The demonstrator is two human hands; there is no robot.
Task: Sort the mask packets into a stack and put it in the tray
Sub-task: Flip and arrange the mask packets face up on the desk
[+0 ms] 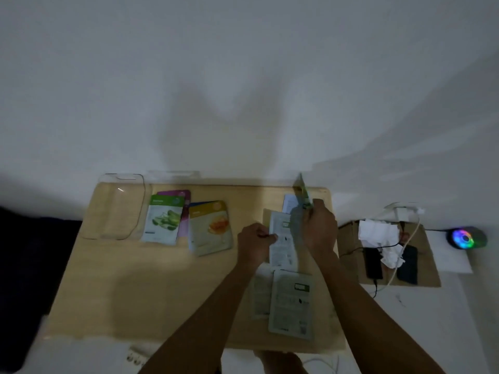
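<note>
On the wooden table, my right hand (318,228) grips a mask packet (303,195) held upright on its edge near the far right corner. My left hand (255,242) pinches the left edge of a white packet (282,247) lying face down beside it. Two more face-down packets (293,303) lie nearer to me. At the left, a green cucumber packet (163,221) rests on a purple one (183,195), and a yellow packet (212,228) lies over a blue one. The clear plastic tray (116,209) sits at the table's far left corner.
A brown cardboard sheet (424,255) right of the table carries two dark phones (374,261), crumpled white tissue (378,233) and cables. A disc with coloured lights (465,237) glows at far right. A power strip (136,356) lies below the table's near edge. The white wall is close behind.
</note>
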